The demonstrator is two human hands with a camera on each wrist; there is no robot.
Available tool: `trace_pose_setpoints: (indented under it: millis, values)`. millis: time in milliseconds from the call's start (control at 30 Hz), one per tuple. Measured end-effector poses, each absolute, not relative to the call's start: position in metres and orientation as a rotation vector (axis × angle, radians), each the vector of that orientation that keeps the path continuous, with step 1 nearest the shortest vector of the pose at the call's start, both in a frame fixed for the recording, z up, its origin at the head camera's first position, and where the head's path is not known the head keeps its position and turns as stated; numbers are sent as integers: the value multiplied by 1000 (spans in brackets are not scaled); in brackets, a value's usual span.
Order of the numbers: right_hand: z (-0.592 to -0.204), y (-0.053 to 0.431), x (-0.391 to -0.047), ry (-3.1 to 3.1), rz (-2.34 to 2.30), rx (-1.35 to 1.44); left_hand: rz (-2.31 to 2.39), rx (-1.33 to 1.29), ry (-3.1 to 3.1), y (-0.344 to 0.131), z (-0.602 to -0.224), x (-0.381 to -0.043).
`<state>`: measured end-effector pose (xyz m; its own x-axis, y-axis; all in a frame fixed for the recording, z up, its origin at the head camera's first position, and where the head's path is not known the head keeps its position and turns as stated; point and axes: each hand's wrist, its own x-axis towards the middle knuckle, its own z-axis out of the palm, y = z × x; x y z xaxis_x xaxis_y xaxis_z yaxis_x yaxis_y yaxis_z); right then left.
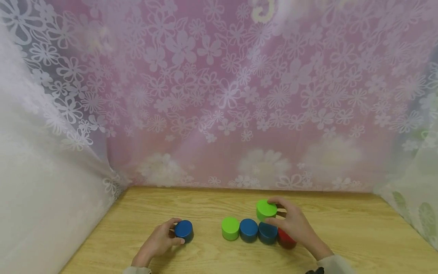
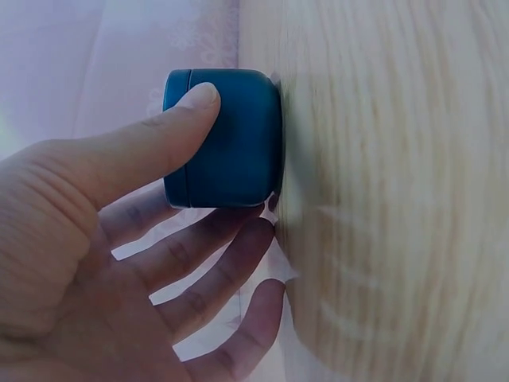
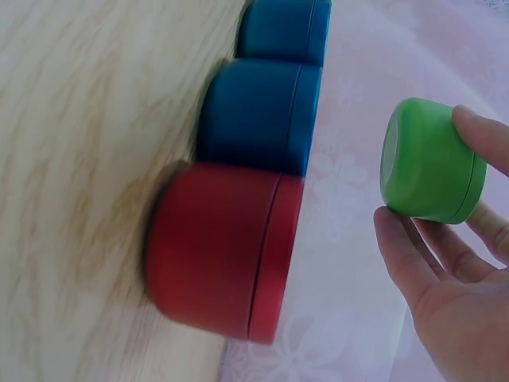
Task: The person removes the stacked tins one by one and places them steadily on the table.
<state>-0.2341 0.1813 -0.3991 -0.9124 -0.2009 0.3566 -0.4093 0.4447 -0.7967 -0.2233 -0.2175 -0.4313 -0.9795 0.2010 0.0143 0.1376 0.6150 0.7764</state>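
On the left of the table, my left hand [image 1: 159, 238] grips a round blue canister [image 1: 184, 231] between thumb and fingers; in the left wrist view the canister [image 2: 231, 151] stands at the wood surface. My right hand [image 1: 295, 222] holds a lime-green canister [image 1: 266, 210] raised above the table, pinched by its sides, as the right wrist view shows the canister [image 3: 429, 163] clear of the surface. Below it a row stands side by side: another green canister [image 1: 230, 228], a blue canister [image 1: 248, 230], a second blue one [image 1: 268, 233] and a red canister [image 1: 286, 239], partly hidden by my right hand.
The light wooden table [image 1: 205, 205] ends at the back against a pink flowered curtain [image 1: 219, 114]. A pale cloth [image 1: 51, 182] hangs along the left side, and another patterned cloth [image 1: 410, 182] along the right. Bare wood lies between the left canister and the row.
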Motion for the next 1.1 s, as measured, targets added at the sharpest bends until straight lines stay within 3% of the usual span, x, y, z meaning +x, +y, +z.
trace_pose_setpoints:
  millis: [1100]
  values:
    - [-407, 223, -222, -2502, 1323, 484, 1325, 281, 2746, -216, -431, -223]
